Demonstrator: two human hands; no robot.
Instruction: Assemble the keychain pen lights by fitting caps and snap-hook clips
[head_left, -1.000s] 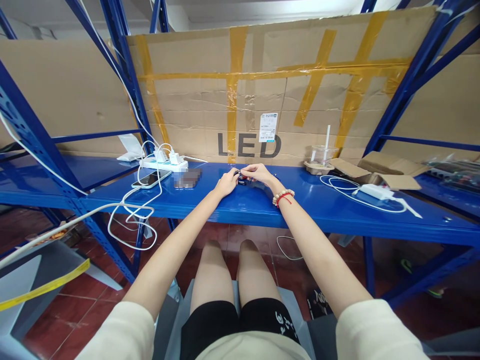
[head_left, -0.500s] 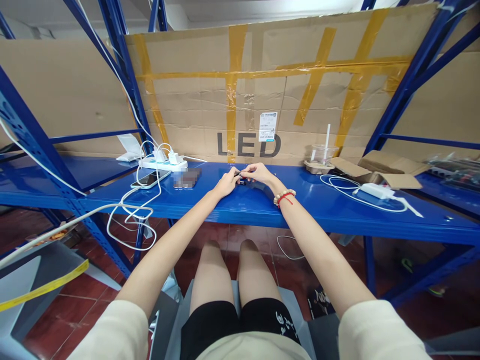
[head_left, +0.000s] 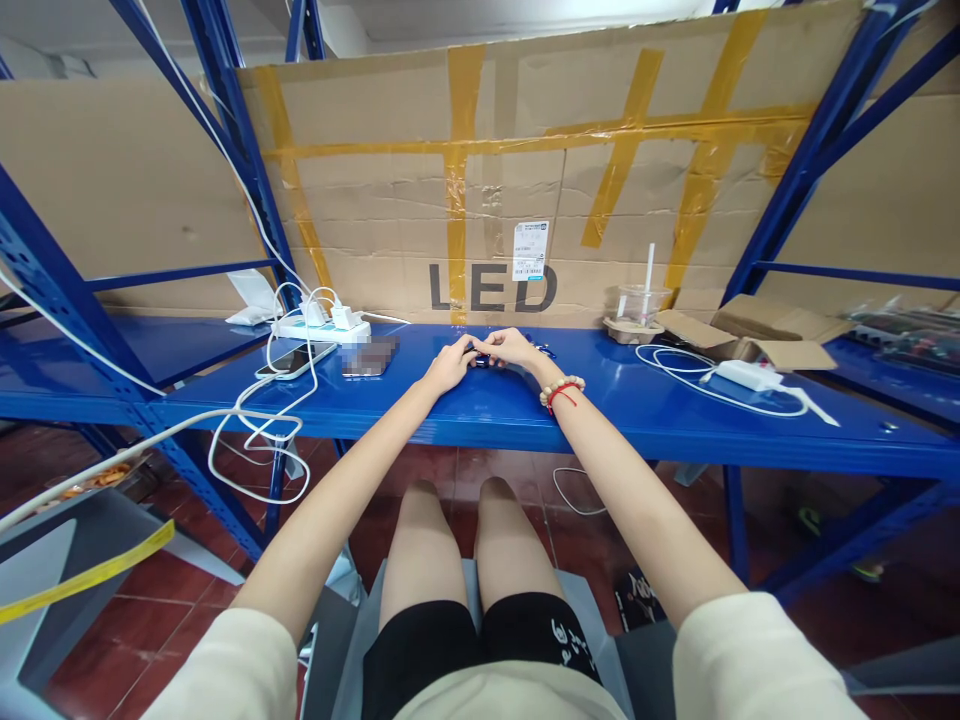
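Note:
My left hand [head_left: 450,366] and my right hand [head_left: 511,347] meet over the blue shelf top [head_left: 420,410], fingertips nearly touching. Between them is a small dark object [head_left: 481,361], partly covered by the fingers; its kind is too small to make out. The fingers of both hands are closed around it in a pinch. Just beyond my right wrist, small dark bits [head_left: 541,349] lie on the shelf, half hidden by the hand. A beaded bracelet [head_left: 562,390] with a red string circles my right wrist.
Left of my hands lie a phone [head_left: 296,361], a blurred flat item [head_left: 370,357] and a white power strip [head_left: 322,330] with looping cables. To the right stand a plastic cup [head_left: 636,308] with a straw, a white adapter [head_left: 750,376] and an opened carton [head_left: 780,325]. Large cardboard [head_left: 390,230] rises behind.
The view has shifted slightly. My fingers have changed position a little around the small dark object, and more of the dark bits beyond my right wrist now shows.

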